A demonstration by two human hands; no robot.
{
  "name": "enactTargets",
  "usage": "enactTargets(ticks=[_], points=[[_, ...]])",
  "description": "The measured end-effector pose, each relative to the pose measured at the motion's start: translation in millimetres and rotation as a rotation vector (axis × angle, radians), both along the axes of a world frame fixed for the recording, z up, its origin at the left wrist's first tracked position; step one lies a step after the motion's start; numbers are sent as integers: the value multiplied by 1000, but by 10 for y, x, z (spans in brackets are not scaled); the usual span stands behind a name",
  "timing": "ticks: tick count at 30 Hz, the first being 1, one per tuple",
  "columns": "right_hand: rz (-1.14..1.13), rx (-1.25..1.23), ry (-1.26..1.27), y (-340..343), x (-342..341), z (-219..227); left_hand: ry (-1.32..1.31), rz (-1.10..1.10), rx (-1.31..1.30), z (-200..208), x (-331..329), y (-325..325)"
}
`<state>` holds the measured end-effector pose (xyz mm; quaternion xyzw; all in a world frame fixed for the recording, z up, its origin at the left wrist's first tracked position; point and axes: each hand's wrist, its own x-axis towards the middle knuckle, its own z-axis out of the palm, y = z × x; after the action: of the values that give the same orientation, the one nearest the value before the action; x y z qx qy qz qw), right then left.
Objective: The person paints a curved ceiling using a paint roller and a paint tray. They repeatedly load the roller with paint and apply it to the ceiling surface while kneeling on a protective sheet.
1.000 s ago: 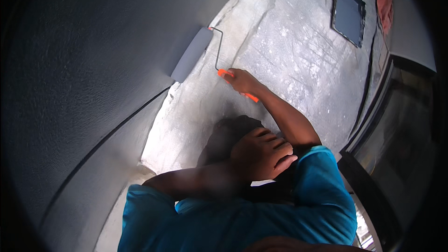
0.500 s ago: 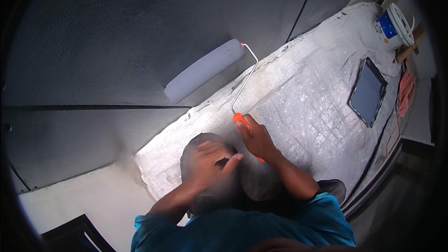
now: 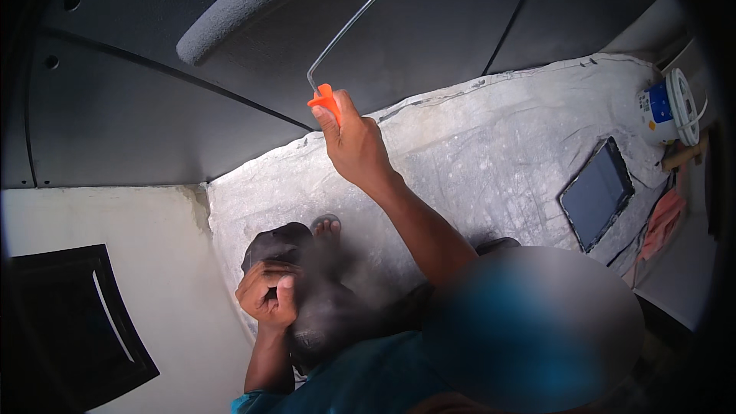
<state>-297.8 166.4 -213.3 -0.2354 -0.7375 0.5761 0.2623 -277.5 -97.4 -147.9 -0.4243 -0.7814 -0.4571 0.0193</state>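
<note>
My right hand (image 3: 354, 142) is wrapped round the orange handle of a paint roller (image 3: 326, 100), its arm stretched out ahead. From the handle a bent metal rod runs up to the long grey fuzzy sleeve, which lies against the dark grey wall (image 3: 429, 38); the far end of the sleeve is cut off by the upper edge. By my knee (image 3: 274, 244) rests my left hand (image 3: 264, 291), holding nothing visible, with fingers loosely bent and the thumb apart from them.
A paint-spotted white drop cloth (image 3: 491, 138) covers the floor along the wall. On it lies a paint tray (image 3: 596, 195) with grey paint, and a white and blue bucket (image 3: 665, 111) stands beyond. A black-framed panel (image 3: 77, 322) is at lower left. Thin grooves divide the wall.
My right hand has carried the roller up and left along the wall, straightening the arm. My left hand has shifted left and down with the knee, and the view has tilted.
</note>
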Motion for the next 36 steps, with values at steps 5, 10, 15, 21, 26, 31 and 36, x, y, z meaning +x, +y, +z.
enactTargets(ticks=[5, 10, 15, 21, 26, 31, 36], points=[[1, -86, 19, -125, 9, -373, 80, 177, -291, -301, -24, -188], [18, -58, 4, -84, 17, -115, 101, 61, -236, -626, -350, 18], [12, -65, 182, 8, -172, 553, 49, 13, -168, -861, -649, 231], [38, 37, 345, 344, -413, 1209, 37, 19, -228, -814, -738, 445], [29, -64, 212, 192, -224, 797, 15, 66, -265, -842, -813, 428], [28, -226, 33, 14, 86, 199, 12, 98, -223, -889, -865, 397], [-3, -150, 111, -18, 32, 261, 29, 121, -200, -903, -890, 359]])
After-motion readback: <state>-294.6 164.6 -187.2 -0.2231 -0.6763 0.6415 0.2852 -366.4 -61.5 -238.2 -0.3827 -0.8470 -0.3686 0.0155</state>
